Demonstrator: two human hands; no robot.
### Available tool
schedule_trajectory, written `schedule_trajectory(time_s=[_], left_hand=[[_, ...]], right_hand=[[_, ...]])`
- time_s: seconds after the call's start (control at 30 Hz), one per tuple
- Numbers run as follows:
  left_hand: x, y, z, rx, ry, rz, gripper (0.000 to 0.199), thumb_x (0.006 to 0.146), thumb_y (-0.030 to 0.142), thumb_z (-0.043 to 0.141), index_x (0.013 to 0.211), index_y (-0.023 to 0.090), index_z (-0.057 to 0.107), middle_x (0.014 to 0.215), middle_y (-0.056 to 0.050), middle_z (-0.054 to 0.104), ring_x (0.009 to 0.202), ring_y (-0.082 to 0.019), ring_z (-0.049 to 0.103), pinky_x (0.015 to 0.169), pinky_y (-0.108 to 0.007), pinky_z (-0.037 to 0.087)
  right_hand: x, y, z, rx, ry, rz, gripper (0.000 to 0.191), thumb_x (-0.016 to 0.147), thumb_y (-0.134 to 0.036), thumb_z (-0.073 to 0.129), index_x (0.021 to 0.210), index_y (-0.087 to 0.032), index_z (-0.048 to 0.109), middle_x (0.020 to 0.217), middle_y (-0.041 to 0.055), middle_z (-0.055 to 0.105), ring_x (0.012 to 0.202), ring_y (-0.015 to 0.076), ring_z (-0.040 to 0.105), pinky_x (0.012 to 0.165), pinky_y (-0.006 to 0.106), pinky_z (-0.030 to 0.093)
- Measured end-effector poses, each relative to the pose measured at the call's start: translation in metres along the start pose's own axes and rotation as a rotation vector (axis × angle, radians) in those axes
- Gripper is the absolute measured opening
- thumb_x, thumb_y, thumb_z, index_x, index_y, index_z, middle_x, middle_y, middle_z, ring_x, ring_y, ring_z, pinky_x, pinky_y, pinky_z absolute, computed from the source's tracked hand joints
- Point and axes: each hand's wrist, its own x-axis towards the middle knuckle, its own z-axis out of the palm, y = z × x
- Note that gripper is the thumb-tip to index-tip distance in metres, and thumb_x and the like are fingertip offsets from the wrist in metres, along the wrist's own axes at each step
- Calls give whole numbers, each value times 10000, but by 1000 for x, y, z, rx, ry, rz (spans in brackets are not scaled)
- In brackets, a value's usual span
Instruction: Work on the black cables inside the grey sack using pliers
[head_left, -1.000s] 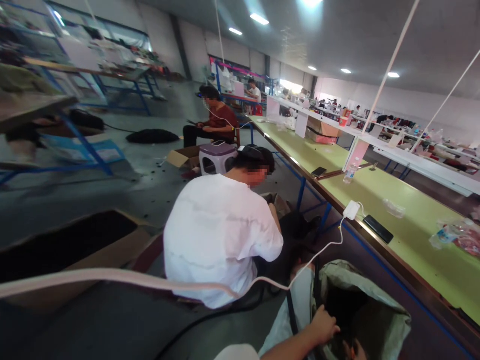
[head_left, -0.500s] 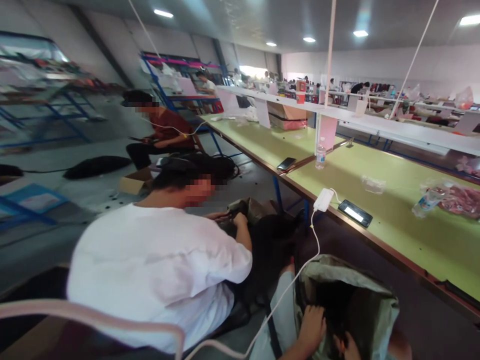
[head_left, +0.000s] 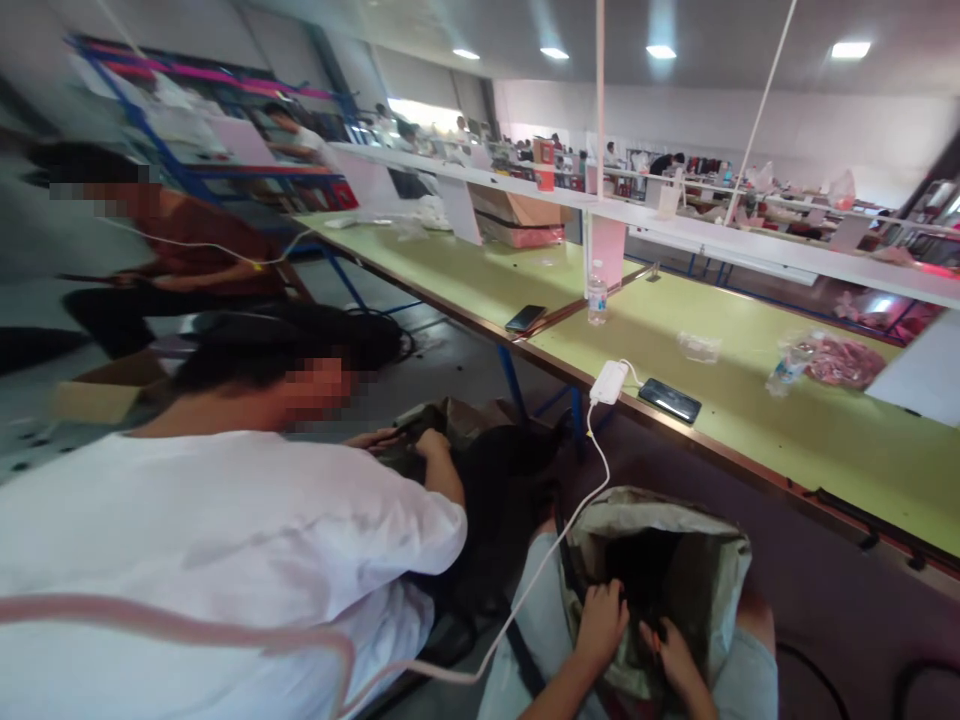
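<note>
A large grey-green bag (head_left: 724,590) sits on my lap, its mouth open and its inside in dark shadow. At the near left part of the opening, the fingers of my left hand (head_left: 601,622) are closed on the bag's material. My right hand (head_left: 673,655) is at the near side of the mouth, just right of the left one. Its fingers are pinched around a small dark object with a hint of orange, too small to identify. The lower part of the bag lies hidden behind my forearms.
A white cable (head_left: 559,545) runs from a white power bank (head_left: 609,382) past the bag's left side. Beside it a phone (head_left: 670,400) lies on the green table (head_left: 757,440). A co-worker in a white shirt (head_left: 247,540) bends over dark material close on my left.
The view has swung right, so the co-workers, table and bag appear further left. My hands stay at the bag's mouth, with the right hand showing more fully.
</note>
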Motion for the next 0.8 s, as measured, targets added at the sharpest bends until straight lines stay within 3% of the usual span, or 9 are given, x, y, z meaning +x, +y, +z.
schedule_trajectory(time_s=[0.17,0.3,0.4,0.63,0.8], left_hand=[[-10,-7,5,73,-32,64,275,975,185,457,1136,143,676,1082,-125,737,1073,-304,658,997,-415,395],[-13,-11,5,76,-17,149,253,980,197,447,1115,167,659,1069,-110,747,1062,-291,669,972,-409,380],[-18,-13,-2,56,2,159,222,998,224,454,1092,180,651,1050,-96,748,1047,-279,672,954,-399,376],[-25,-8,-26,54,-57,116,231,1052,262,496,1207,167,638,1141,-104,750,1115,-276,673,971,-392,379],[-21,-12,-31,104,-129,101,250,1052,245,550,1276,170,630,1167,-102,754,1143,-278,673,969,-373,374]], right_hand=[[-11,-4,5,69,-44,9,676,644,-785,742,938,-177,718,894,103,737,961,322,698,811,393,555],[-4,13,12,3,-8,-7,633,723,-804,693,796,-175,669,712,59,673,741,228,646,703,328,508],[1,24,16,-37,-49,-16,640,798,-818,613,685,-187,613,581,28,594,582,177,559,585,294,430],[-13,7,10,-62,-105,0,602,898,-732,577,617,-199,553,482,-2,535,459,141,489,506,261,351],[-18,4,8,-97,-147,7,573,912,-697,572,621,-205,535,467,-9,502,444,142,468,507,270,344]])
